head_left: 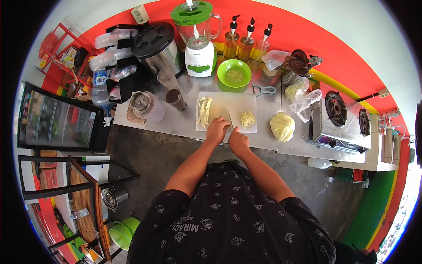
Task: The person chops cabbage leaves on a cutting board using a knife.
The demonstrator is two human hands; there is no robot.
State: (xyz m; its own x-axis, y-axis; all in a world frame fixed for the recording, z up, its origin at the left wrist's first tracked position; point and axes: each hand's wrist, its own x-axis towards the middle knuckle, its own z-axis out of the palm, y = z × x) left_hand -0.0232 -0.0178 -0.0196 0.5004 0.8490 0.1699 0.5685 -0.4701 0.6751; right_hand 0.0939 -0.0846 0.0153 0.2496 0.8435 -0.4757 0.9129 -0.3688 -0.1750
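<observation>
A white cutting board (220,100) lies at the front edge of the steel counter. On its left rest pale cabbage strips (205,111), and on its right sits a small heap of shredded cabbage (247,119). My right hand (238,141) is closed around the handle of a knife, whose blade (230,115) points away from me over the board. Just left of the blade, my left hand (217,129) presses down with curled fingers; what lies under them is hidden. A cabbage head (282,126) sits right of the board.
Behind the board stand a green bowl (223,79) with shreds inside, a peeler (264,90) and a blender (200,60). A glass of dark liquid (175,98) and a jar (152,109) are left. A gas stove (343,119) stands right, beside a plastic bag (305,103).
</observation>
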